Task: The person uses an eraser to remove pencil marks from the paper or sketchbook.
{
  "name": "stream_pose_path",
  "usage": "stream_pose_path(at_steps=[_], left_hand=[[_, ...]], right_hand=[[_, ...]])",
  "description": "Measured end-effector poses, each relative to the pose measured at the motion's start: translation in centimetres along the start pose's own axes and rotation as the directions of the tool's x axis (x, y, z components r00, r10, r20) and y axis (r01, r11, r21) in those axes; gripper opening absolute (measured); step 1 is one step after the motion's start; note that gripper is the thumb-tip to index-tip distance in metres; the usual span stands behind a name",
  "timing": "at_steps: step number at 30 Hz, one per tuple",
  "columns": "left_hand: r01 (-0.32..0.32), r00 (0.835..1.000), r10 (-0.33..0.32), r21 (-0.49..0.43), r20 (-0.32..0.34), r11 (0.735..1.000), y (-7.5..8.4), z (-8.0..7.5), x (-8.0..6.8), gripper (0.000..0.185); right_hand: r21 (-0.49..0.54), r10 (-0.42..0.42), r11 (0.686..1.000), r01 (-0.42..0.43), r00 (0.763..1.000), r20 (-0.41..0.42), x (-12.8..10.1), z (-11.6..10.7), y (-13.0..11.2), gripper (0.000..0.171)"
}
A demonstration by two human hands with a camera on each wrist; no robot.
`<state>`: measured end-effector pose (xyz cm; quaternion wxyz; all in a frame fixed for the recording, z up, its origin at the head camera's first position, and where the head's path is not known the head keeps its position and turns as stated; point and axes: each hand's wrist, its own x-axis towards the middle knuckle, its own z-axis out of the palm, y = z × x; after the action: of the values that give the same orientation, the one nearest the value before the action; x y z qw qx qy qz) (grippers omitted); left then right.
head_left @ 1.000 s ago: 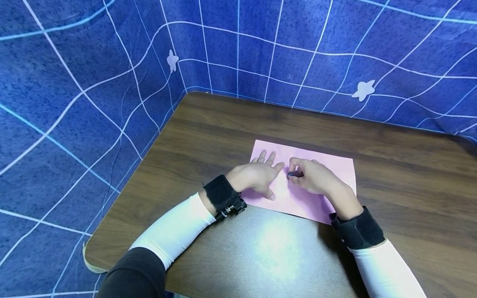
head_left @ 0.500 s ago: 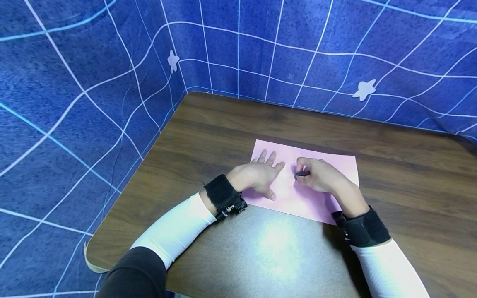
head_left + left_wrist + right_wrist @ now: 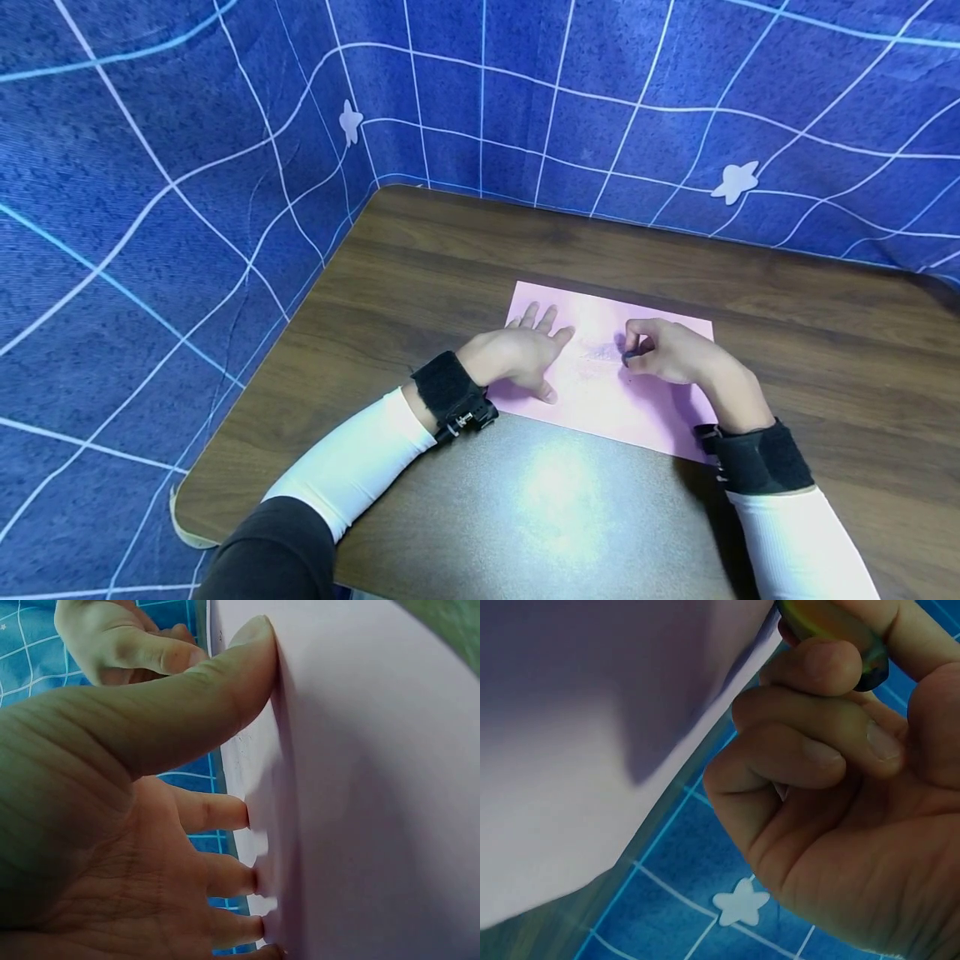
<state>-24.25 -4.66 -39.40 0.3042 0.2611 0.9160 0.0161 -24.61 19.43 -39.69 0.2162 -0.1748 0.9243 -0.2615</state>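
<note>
A pink sheet of paper (image 3: 600, 392) lies flat on the brown wooden table (image 3: 465, 267). My left hand (image 3: 525, 354) presses on the sheet's left part with straight, spread fingers; the left wrist view shows those fingertips (image 3: 240, 817) against the pink sheet (image 3: 375, 787). My right hand (image 3: 663, 350) pinches a short dark crayon (image 3: 628, 357) with its tip on the paper, beside a faint purple smear (image 3: 600, 350). In the right wrist view the curled fingers (image 3: 817, 750) hold the crayon (image 3: 832, 630) next to the sheet (image 3: 592, 712).
Blue fabric walls with a white grid (image 3: 187, 167) close in the table at the back and left, with white star shapes (image 3: 731, 182) stuck on them. Glare from a light lies on the table's near part (image 3: 555, 492).
My right hand has slid to the right across the sheet with the crayon, leaving a faint purple mark behind it. The left hand has stayed in place.
</note>
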Motion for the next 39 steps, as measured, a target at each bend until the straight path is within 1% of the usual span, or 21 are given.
stream_pose_path(at_steps=[7, 12, 17, 20, 23, 25, 30, 32, 34, 39], left_hand=[[-0.018, 1.0, 0.018, -0.012, 0.0, 1.0, 0.2, -0.1, -0.1, 0.112], [-0.009, 1.0, 0.009, -0.013, 0.009, 1.0, 0.3, -0.1, -0.1, 0.112], [-0.001, 1.0, 0.001, -0.017, 0.013, 1.0, 0.2, 0.0, -0.2, 0.113], [-0.002, 1.0, 0.002, -0.012, 0.004, 1.0, 0.1, 0.1, -0.2, 0.112], [-0.001, 1.0, 0.001, -0.01, -0.001, 1.0, 0.1, 0.1, -0.2, 0.112], [0.002, 1.0, -0.002, -0.005, -0.007, 1.0, 0.1, 0.2, -0.2, 0.111], [0.003, 1.0, -0.003, 0.021, -0.026, 1.0, 0.0, 0.3, 0.0, 0.11], [0.003, 1.0, -0.002, 0.028, -0.029, 1.0, 0.0, 0.2, 0.1, 0.11], [0.001, 1.0, 0.0, 0.025, -0.027, 1.0, 0.1, 0.2, 0.1, 0.111], [0.0, 1.0, 0.0, 0.015, -0.02, 1.0, 0.1, 0.0, 0.1, 0.111]], right_hand=[[0.095, -0.008, 0.995, 0.004, 0.999, 0.038, -0.7, -0.8, 1.7, 0.014], [0.095, -0.015, 0.995, 0.011, 0.999, 0.044, -0.7, -0.9, 1.9, 0.013], [0.037, -0.02, 0.999, 0.019, 1.0, 0.024, -0.5, -0.5, 1.4, 0.012], [-0.04, -0.005, 0.999, 0.006, 1.0, 0.015, -0.5, -0.4, 0.9, 0.01], [-0.12, -0.016, 0.993, 0.017, 1.0, 0.011, -0.6, -0.4, 0.2, 0.009], [-0.141, -0.05, 0.989, 0.052, 0.999, 0.013, -0.6, -0.3, -0.1, 0.008], [-0.118, -0.174, 0.978, 0.173, 0.985, 0.004, -0.2, 0.5, -1.0, 0.01], [-0.126, -0.19, 0.974, 0.188, 0.982, -0.009, 0.0, 0.8, -1.3, 0.012], [-0.144, -0.18, 0.974, 0.174, 0.983, -0.026, 0.1, 1.1, -1.5, 0.013], [-0.148, -0.103, 0.984, 0.094, 0.993, -0.054, 0.4, 1.4, -1.7, 0.012]])
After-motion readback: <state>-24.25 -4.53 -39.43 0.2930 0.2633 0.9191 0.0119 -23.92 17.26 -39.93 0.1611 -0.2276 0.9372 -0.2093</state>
